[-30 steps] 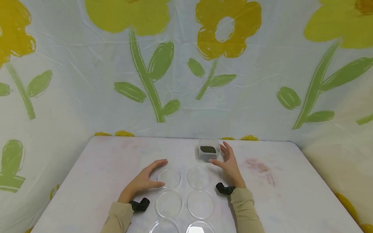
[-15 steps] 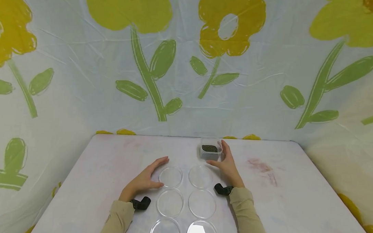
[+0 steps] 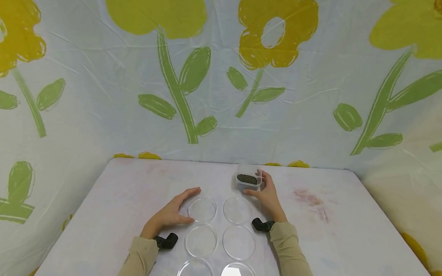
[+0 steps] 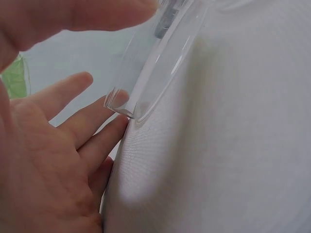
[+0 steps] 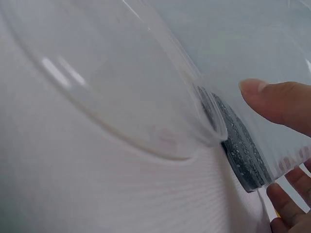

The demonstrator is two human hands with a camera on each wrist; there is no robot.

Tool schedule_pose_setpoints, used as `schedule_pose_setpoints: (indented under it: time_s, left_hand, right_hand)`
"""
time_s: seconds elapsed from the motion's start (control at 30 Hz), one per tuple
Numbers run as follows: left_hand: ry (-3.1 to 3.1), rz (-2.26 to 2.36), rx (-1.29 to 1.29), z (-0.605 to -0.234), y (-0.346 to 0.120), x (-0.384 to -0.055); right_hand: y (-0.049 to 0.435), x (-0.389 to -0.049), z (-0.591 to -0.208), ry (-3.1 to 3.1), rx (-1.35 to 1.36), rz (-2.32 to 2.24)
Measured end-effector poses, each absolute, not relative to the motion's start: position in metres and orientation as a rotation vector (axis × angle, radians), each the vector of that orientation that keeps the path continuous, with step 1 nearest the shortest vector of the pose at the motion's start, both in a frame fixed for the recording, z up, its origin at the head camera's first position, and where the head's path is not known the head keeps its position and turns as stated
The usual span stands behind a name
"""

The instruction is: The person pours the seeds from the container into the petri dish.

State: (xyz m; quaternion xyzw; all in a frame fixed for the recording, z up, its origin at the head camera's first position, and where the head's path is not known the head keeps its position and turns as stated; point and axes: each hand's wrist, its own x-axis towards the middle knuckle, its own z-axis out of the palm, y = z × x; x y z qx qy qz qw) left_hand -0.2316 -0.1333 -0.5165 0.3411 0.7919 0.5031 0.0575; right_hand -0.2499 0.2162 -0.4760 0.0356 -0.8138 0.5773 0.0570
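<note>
My right hand [image 3: 267,196] holds a clear plastic container [image 3: 242,185], thumb on the near side and fingers at the far right side. Dark granules [image 3: 247,179] fill its lower part, and in the right wrist view they show as a dark layer [image 5: 243,150] behind a dish rim. My left hand [image 3: 169,213] lies at the left of the far-left clear petri dish [image 3: 202,210], thumb and index spread around its edge. In the left wrist view, fingers [image 4: 99,145] reach loosely along the dish's wall [image 4: 160,73].
Another petri dish [image 3: 237,210] stands at the far right of the group. Nearer are a middle-left dish [image 3: 200,241], a middle-right dish [image 3: 239,243] and a front pair, cut off by the frame. A flowered cloth [image 3: 297,123] hangs behind the white table [image 3: 99,223].
The right hand's fingers have closed in around the container, which now sits a little tilted to the left. The left hand has kept its place by the dish.
</note>
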Motion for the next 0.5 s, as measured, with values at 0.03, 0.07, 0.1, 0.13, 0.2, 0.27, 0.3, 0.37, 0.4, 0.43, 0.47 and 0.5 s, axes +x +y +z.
schedule_pose_setpoints:
  time_s: [0.03, 0.07, 0.1, 0.13, 0.2, 0.27, 0.3, 0.37, 0.4, 0.43, 0.47, 0.5]
  left_hand:
    - [2.401, 1.523, 1.027, -0.516, -0.133, -0.231]
    - [2.399, 1.522, 1.021, -0.516, -0.133, -0.231]
    - [2.396, 1.522, 1.021, -0.516, -0.133, -0.23]
    - [2.396, 1.52, 1.019, -0.516, -0.133, -0.23]
    - [2.396, 1.518, 1.022, -0.516, -0.133, -0.23]
    - [2.4, 1.513, 1.03, -0.515, -0.133, -0.23]
    - [2.406, 1.507, 1.036, -0.515, -0.133, -0.23]
    - [2.419, 1.494, 1.037, -0.516, -0.133, -0.23]
    - [2.426, 1.487, 1.041, -0.516, -0.133, -0.23]
    - [2.432, 1.478, 1.038, -0.517, -0.133, -0.231]
    - [2.435, 1.472, 1.033, -0.517, -0.133, -0.231]
    - [2.438, 1.467, 1.029, -0.518, -0.132, -0.231]
  right_hand:
    - [0.216, -0.25, -0.477, -2.462, 0.105, 1.768]
    - [0.217, -0.251, -0.478, -2.447, 0.101, 1.796]
    - [0.217, -0.252, -0.479, -2.432, 0.1, 1.822]
    - [0.217, -0.253, -0.48, -2.42, 0.102, 1.839]
    - [0.219, -0.258, -0.487, -2.386, 0.102, 1.873]
    - [0.221, -0.264, -0.496, -2.353, 0.112, 1.883]
    - [0.222, -0.266, -0.499, -2.343, 0.116, 1.877]
    - [0.223, -0.27, -0.506, -2.317, 0.123, 1.864]
    - [0.223, -0.271, -0.506, -2.307, 0.127, 1.859]
    - [0.222, -0.269, -0.503, -2.304, 0.136, 1.84]
    - [0.221, -0.266, -0.498, -2.301, 0.144, 1.827]
    - [0.219, -0.264, -0.493, -2.294, 0.149, 1.824]
